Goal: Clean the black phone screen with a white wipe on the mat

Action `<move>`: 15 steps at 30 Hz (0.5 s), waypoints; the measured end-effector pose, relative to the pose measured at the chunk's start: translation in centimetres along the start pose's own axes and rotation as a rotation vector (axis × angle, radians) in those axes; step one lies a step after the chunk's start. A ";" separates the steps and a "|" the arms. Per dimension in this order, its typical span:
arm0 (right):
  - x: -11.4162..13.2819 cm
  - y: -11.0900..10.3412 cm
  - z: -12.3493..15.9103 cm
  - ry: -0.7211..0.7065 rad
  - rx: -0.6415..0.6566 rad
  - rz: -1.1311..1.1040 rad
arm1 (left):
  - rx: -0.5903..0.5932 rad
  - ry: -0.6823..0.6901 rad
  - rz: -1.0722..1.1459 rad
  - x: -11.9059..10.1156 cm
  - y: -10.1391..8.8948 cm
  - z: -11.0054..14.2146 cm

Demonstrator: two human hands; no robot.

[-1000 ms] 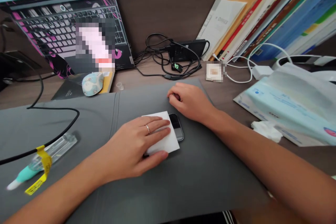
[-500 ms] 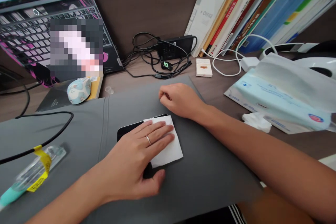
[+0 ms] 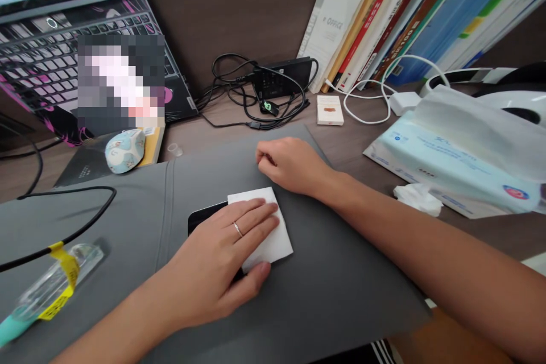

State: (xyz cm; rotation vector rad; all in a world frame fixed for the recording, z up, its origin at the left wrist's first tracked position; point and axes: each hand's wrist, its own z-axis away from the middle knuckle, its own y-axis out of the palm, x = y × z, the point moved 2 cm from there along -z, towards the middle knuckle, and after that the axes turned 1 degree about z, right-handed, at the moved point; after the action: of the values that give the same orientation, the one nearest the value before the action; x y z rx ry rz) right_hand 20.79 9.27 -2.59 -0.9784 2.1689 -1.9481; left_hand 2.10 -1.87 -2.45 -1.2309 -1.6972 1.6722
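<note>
My left hand (image 3: 222,259) lies flat with its fingers stretched out over a folded white tissue (image 3: 277,239). Beneath the tissue is a flat black object with a rounded corner, which looks like a phone (image 3: 202,217); hand and tissue cover most of it. The thumb now rests by the tissue's near edge. Closed in a loose fist, my right hand (image 3: 288,165) rests on the grey desk mat (image 3: 341,290), beyond and to the right of the tissue. Nothing shows in that fist, and it is apart from the tissue.
A laptop (image 3: 140,28) and a patterned mouse (image 3: 125,151) stand at the back left. A clear and teal bottle (image 3: 55,290) lies at the left under a black cable. Right are a tissue pack (image 3: 452,153), a crumpled tissue (image 3: 418,199) and leaning books (image 3: 375,28).
The tissue has slid slightly away from me over the black object, under my left hand. My left thumb has drawn in against the tissue. My right hand has stayed in place.
</note>
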 end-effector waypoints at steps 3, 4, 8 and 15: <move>0.1 0.0 0.1 -0.001 -0.002 0.004 | 0.043 0.005 -0.022 0.2 -0.2 0.0; 0.1 0.0 0.1 -0.004 -0.002 0.006 | 0.033 -0.004 -0.015 0.3 -0.3 0.0; 0.3 -0.2 0.3 -0.077 0.046 0.005 | -0.010 -0.065 0.001 0.5 -0.9 0.3; -0.4 -2.3 0.7 -0.323 0.452 -0.142 | -0.004 -0.056 -0.072 0.8 -0.7 0.0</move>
State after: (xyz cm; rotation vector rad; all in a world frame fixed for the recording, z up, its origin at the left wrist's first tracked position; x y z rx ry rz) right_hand 22.37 8.85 -0.78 -1.2723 1.4414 -2.0335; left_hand 1.53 -1.07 -1.95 -1.1210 -1.7567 1.6759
